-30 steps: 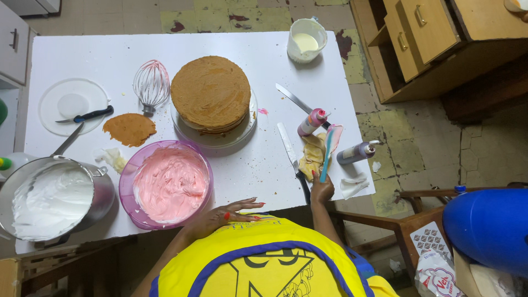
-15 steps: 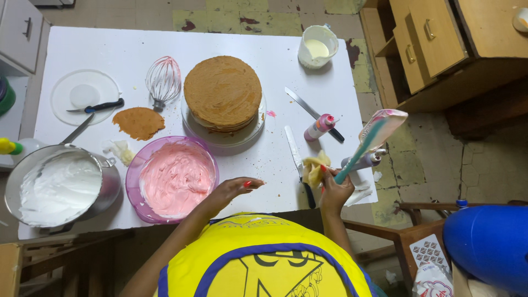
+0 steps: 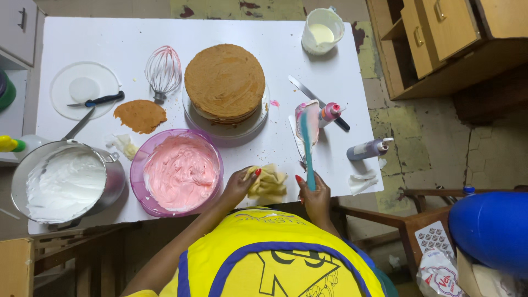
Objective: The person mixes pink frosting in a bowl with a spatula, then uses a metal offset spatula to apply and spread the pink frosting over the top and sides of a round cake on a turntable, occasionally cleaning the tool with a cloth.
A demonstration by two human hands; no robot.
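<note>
You're pinching a spatula in your right hand, left hand gripping a cloth beside the bowl w/ pink frosting.

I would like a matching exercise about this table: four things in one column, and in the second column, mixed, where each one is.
Things:
1. spatula
2. cloth
3. whisk
4. cup

Places:
A. at the far edge of the table
B. under the left hand
C. just left of the cake
D. in the right hand

Pairs: 1-D, 2-B, 3-C, 4-A
</note>
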